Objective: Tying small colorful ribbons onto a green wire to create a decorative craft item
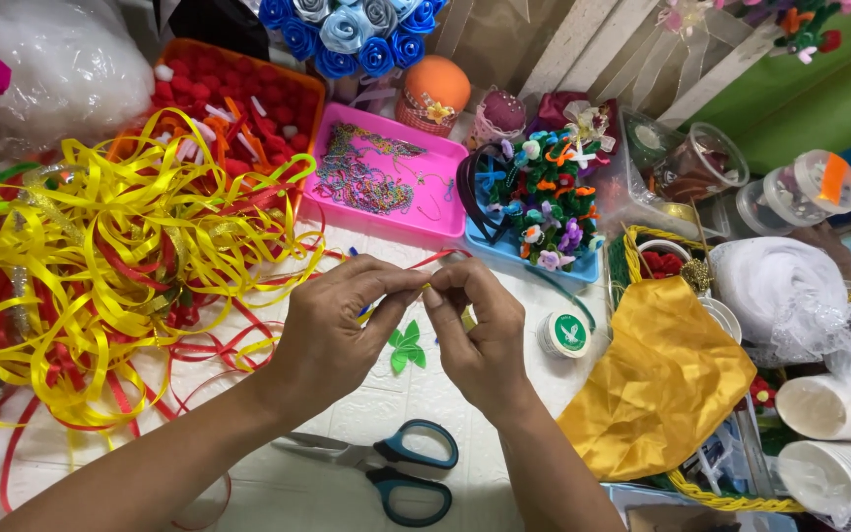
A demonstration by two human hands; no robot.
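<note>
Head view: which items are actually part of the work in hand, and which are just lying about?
In hand:
left hand and right hand pinching a red ribbon strip

Lying about:
scissors
green paper leaf
ribbon tangle
pink tray
tape roll
yellow cloth

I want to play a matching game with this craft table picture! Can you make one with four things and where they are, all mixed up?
Things:
1. scissors
2. yellow ribbon pile
3. pink tray
4. gold cloth

Places:
A. in the basket at the right
B. behind the two hands, holding small beads
C. at the near edge, below the left hand and right hand
D. spread over the left side of the table

Right pairs: 1-C, 2-D, 3-B, 4-A
</note>
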